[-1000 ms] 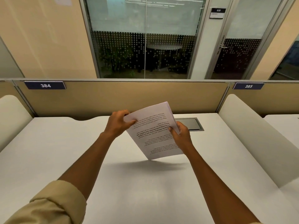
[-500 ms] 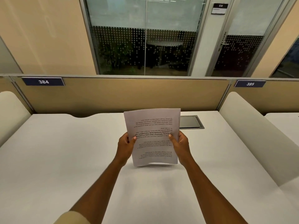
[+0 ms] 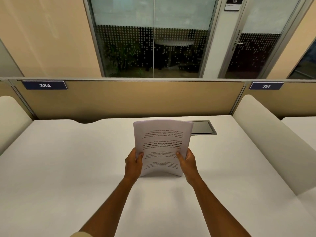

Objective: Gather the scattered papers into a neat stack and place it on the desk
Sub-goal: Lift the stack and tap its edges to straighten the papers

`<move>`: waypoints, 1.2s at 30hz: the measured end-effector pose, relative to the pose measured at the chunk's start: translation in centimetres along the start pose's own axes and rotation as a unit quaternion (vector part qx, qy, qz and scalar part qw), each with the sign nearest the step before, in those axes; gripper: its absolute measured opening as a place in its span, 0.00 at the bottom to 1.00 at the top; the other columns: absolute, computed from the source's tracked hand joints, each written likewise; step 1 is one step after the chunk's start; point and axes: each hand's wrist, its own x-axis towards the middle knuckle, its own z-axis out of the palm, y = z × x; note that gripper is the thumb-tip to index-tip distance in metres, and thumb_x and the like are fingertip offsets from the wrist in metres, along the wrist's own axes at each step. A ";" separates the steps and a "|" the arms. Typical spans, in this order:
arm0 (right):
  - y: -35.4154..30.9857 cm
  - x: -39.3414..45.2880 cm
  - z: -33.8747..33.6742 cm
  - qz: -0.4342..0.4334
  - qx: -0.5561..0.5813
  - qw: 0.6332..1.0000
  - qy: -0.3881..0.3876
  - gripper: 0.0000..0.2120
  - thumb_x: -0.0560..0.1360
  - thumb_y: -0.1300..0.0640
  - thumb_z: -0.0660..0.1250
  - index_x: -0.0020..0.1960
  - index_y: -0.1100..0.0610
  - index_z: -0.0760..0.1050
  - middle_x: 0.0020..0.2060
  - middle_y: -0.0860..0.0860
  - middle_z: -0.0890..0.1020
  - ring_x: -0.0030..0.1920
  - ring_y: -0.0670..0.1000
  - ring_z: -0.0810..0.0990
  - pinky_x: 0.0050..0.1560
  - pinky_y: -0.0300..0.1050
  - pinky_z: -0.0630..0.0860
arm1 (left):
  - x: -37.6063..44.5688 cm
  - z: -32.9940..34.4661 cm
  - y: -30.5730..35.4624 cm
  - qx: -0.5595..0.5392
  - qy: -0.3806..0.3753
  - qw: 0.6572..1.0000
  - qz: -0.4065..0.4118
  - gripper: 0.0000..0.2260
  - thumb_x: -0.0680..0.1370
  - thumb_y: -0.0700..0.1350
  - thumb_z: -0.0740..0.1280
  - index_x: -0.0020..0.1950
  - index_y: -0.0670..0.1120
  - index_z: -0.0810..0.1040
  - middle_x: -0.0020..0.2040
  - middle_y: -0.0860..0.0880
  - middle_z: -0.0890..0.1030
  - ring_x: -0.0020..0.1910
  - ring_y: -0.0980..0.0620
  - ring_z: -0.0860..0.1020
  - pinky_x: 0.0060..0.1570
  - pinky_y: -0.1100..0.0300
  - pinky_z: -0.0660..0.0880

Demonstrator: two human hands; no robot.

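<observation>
Gripping the paper stack [image 3: 162, 146], both hands now lower it, seemingly touching desk [image 3: 68, 168].

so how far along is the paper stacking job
Gathering looks done: no loose sheets show on the desk. In hand: the left hand and right hand hold the stack upright, bottom edge at or near the desk, apparently squaring it. Left: lay it flat and let go.

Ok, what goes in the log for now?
left hand: holding paper stack | right hand: holding it | stack: upright, bottom edge on desk
</observation>
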 end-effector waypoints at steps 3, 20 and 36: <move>-0.1 0.1 0.0 0.000 -0.009 1.000 -0.004 0.15 0.79 0.58 0.64 0.65 0.52 0.70 0.57 0.50 0.79 0.56 0.50 0.79 0.48 0.40 0.79 | 0.1 0.0 -0.1 0.012 0.002 1.000 0.009 0.08 0.81 0.39 0.60 0.57 0.44 0.75 0.54 0.49 0.80 0.52 0.47 0.80 0.48 0.55 0.80; 0.4 0.6 -0.5 0.008 -0.040 0.999 -0.025 0.15 0.79 0.58 0.63 0.65 0.50 0.68 0.58 0.52 0.79 0.57 0.54 0.80 0.51 0.50 0.82 | 0.2 -0.2 0.4 0.048 -0.004 0.998 0.030 0.05 0.80 0.40 0.62 0.54 0.42 0.75 0.50 0.49 0.81 0.47 0.48 0.81 0.41 0.64 0.77; -6.2 3.4 -4.6 -0.063 0.020 0.997 0.029 0.20 0.70 0.61 0.75 0.57 0.56 0.68 0.50 0.56 0.82 0.49 0.55 0.83 0.47 0.42 0.82 | 7.5 -5.7 9.7 0.280 -0.093 0.927 0.232 0.05 0.79 0.38 0.60 0.42 0.40 0.70 0.43 0.42 0.82 0.40 0.40 0.79 0.38 0.48 0.77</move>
